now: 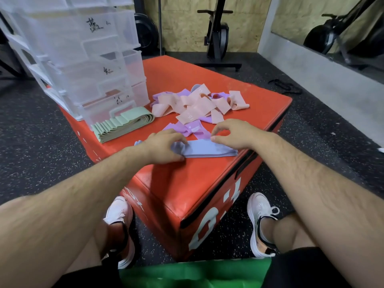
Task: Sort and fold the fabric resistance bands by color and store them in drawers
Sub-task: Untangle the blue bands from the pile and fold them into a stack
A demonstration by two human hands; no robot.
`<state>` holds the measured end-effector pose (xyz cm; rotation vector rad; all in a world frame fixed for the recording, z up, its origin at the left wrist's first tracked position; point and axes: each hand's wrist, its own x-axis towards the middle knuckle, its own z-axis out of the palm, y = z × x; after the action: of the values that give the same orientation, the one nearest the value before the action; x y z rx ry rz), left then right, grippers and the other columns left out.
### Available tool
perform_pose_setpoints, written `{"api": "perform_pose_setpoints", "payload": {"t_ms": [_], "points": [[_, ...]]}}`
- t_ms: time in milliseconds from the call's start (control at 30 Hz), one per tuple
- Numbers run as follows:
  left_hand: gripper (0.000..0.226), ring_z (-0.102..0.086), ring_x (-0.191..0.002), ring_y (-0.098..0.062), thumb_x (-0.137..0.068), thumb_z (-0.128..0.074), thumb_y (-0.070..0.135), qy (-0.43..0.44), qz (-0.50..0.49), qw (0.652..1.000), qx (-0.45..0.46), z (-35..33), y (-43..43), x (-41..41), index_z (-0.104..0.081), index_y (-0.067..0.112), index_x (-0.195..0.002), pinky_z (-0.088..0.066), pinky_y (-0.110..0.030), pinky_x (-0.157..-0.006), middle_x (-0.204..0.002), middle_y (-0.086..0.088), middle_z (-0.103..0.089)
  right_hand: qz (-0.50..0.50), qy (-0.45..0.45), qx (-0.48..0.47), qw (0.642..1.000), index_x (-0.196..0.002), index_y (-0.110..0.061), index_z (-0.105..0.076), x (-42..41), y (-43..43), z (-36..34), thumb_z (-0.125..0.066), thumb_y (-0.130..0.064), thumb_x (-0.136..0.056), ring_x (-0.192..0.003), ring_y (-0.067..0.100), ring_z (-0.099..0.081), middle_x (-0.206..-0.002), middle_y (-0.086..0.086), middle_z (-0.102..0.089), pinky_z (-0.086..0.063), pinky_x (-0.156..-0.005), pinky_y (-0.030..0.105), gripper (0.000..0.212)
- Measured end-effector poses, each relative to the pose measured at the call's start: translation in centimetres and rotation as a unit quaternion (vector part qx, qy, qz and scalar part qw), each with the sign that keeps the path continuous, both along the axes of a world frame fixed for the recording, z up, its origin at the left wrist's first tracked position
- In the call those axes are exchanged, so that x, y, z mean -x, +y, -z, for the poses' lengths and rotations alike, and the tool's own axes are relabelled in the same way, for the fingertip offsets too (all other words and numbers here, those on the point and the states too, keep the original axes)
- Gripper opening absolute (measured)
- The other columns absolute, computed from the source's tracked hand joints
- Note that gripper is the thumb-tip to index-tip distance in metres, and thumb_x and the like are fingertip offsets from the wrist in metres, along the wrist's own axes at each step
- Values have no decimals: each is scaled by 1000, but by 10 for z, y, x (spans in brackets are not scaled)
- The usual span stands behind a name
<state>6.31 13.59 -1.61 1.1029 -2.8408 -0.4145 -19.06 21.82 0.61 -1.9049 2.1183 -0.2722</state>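
We see even, diffuse light, a faint sheen on the red box (207, 75), soft shadows, and wide-angle bending that tilts the drawer unit (79, 65) at left.

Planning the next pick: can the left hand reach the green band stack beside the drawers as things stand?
Probably yes. The green band stack lies just forward-left of the left hand, only bare red box top between. That hand grips the blue band, though, and must release it first.
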Motion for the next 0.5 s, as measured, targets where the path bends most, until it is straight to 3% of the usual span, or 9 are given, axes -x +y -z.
{"api": "perform_pose_setpoints", "payload": {"t_ms": [200,300,400,433,500], "points": [[49,-50,-119,-14,-78,-72,54,-21,17,999,-19,-3,0,19,-56,37,-121,-35,-32,-92,-125,11,-53,5,-3,-38,999,-104,-34,-71,-6,-30,3,-52,-50,-92,-116,20,-58,-119,-9,-67,-43,-106,44,27],[47,-49,-115,-12,-78,-72,57,-27,15,999,-31,-5,-4,21,-56,39,-118,-31,-31,-88,-121,12,-53,1,-36,66,997,-119,-22,-68,-9,-49,-13,-52,-31,-98,-122,22,-56,-130,0,-62,-42,-106,37,28],[46,-49,-118,-11,-77,-73,56,-16,16,999,-43,-4,-8,19,-56,39,-116,-32,-34,-93,-120,13,-54,-16,-134,181,974,-141,-15,-55,-17,-69,-39,-49,-12,-101,-138,3,-36,-165,-4,-22,-32,-110,21,41],[46,-48,-118,-12,-78,-73,55,-14,16,999,-45,-3,-8,18,-56,39,-117,-32,-35,-95,-121,12,-54,-22,-149,195,969,-141,-14,-55,-18,-74,-46,-47,-8,-101,-141,2,-32,-168,-5,-9,-32,-110,19,42],[47,-48,-120,-13,-78,-73,55,-13,21,998,-50,-2,-8,16,-56,39,-119,-34,-38,-99,-123,12,-53,-26,-142,192,971,-135,-15,-62,-19,-79,-50,-43,-3,-101,-145,7,-31,-169,-4,-2,-33,-110,20,40]]}}
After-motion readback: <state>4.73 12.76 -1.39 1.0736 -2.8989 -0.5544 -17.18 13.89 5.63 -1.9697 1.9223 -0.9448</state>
